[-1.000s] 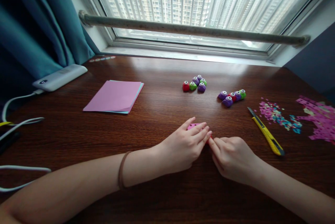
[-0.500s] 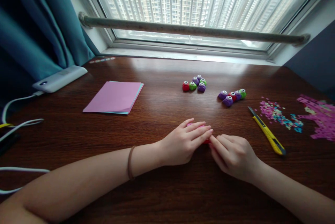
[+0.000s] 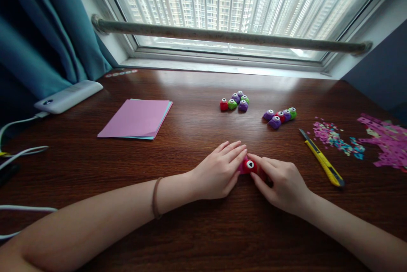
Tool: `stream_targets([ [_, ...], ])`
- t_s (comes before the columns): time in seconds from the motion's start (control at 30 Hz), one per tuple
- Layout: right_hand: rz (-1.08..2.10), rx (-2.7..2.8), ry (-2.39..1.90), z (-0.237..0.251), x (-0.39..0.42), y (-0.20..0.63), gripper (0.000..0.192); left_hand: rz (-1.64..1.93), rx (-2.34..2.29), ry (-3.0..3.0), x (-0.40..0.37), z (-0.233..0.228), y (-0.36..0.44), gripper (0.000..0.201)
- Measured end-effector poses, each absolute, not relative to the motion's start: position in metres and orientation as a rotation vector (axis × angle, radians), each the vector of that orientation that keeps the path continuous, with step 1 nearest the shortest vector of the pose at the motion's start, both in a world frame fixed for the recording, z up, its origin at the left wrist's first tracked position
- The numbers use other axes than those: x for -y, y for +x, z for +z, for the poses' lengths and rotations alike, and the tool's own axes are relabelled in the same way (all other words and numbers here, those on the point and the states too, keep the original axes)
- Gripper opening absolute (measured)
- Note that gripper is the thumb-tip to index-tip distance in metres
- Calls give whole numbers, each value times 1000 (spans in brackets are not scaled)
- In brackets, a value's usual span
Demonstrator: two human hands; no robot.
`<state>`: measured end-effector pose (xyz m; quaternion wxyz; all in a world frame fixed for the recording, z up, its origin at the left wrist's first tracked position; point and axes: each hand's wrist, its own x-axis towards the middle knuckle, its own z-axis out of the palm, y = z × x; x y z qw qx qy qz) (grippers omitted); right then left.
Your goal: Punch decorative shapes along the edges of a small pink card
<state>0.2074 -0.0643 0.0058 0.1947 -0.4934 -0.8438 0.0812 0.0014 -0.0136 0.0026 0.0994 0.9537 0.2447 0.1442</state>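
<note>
A small red craft punch with a round white button marked by a dark shape sits low over the desk. The thumb and fingers of my right hand grip it from the right side. My left hand holds a piece of pink paper at the punch's left side, its fingers stretched close together over the paper and mostly hiding it. How far the paper reaches into the punch cannot be seen.
Several coloured punches stand beyond my hands, and more to their right. A yellow utility knife, paper confetti and pink paper scraps lie rightward. At left are stacked paper sheets and a cabled white device.
The red punch, mostly covered before, now shows its white button. My left fingers have drawn back leftward, and my right fingers have spread around the punch. The view has shifted slightly.
</note>
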Motion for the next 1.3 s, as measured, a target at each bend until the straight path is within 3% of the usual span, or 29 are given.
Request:
stream_targets([
  [0.43,382,2414,-1454,16,57,213,22,355,-749,2851,14,3,1,47],
  [1.3,364,2465,-1574,28,53,218,14,242,-744,3002,18,6,2,49],
])
